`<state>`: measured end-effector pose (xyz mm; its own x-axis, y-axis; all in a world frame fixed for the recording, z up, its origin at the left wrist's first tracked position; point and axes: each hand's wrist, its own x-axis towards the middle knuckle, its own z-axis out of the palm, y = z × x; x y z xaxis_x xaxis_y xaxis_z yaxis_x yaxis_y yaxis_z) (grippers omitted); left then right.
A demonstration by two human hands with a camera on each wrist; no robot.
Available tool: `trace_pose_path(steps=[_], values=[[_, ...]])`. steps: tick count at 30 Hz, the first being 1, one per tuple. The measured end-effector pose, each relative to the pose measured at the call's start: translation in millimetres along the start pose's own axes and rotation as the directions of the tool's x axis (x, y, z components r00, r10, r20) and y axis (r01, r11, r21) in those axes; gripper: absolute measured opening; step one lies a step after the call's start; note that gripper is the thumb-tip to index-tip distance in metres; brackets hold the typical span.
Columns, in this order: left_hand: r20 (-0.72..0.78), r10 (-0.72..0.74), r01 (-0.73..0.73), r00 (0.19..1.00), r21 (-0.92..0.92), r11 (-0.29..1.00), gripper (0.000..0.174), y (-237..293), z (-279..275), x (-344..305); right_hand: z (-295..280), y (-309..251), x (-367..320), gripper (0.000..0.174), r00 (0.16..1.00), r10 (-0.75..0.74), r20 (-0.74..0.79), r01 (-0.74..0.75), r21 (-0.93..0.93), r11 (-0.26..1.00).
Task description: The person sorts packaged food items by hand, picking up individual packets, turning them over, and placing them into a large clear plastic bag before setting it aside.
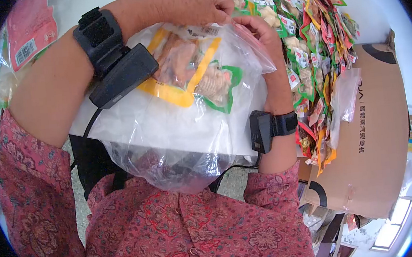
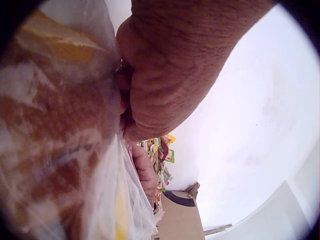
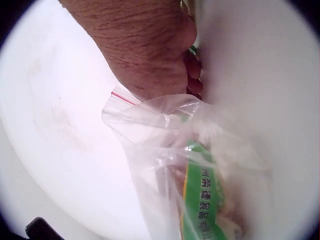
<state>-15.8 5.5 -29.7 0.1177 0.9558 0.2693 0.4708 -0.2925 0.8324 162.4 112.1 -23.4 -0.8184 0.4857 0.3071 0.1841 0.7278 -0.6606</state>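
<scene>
A large clear zip bag (image 1: 248, 78) stands in front of the person, with a yellow-edged food packet (image 1: 179, 99) and a green-edged packet (image 1: 214, 86) inside. My left hand (image 1: 205, 5) pinches the bag's top edge, its fingers curled inward. Close beside it, my right hand (image 1: 262, 34) grips the same edge nearer the corner. In the right wrist view, a red line marks the bag's zip strip (image 3: 122, 97), and green packaging (image 3: 197, 195) shows through the plastic. The left hand's fingertips are partly hidden in the left wrist view.
A long pile of colourful food packets (image 1: 302, 56) lies along the right side of the white table (image 1: 82, 2). Past it is a big cardboard box (image 1: 377, 128). A pink packet (image 1: 33, 26) lies at the upper left. Loose clear plastic (image 1: 170, 166) hangs over the table's front edge.
</scene>
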Motion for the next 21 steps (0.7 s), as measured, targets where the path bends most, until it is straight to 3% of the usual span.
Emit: trace_pose_path(steps=[9,12,14,15,21], values=[[-0.004,0.034,-0.034,0.999,0.033,0.999,0.017,-2.2,-2.0,0.7,-1.0,1.7,1.5,0.016,0.999,0.045,0.023,-0.046,0.044,0.998],[-0.010,0.060,-0.058,0.998,0.129,0.990,0.016,-0.5,-3.3,1.7,-1.2,-3.1,0.3,0.016,0.999,0.026,0.020,-0.027,0.005,1.000],[-0.054,0.225,-0.212,0.973,0.180,0.961,0.016,-3.0,-4.0,1.6,-2.6,2.5,2.3,0.017,1.000,-0.020,0.021,0.021,-0.053,0.998],[-0.044,0.197,-0.184,0.979,0.212,0.960,0.016,-1.9,-6.7,0.2,-1.4,1.6,3.2,0.017,0.999,-0.038,0.014,0.038,-0.012,0.999],[0.002,-0.030,0.030,1.000,-0.010,0.999,0.019,5.6,-8.5,-0.5,-1.6,-7.8,-0.9,0.018,0.999,0.040,0.002,-0.040,0.042,0.998]])
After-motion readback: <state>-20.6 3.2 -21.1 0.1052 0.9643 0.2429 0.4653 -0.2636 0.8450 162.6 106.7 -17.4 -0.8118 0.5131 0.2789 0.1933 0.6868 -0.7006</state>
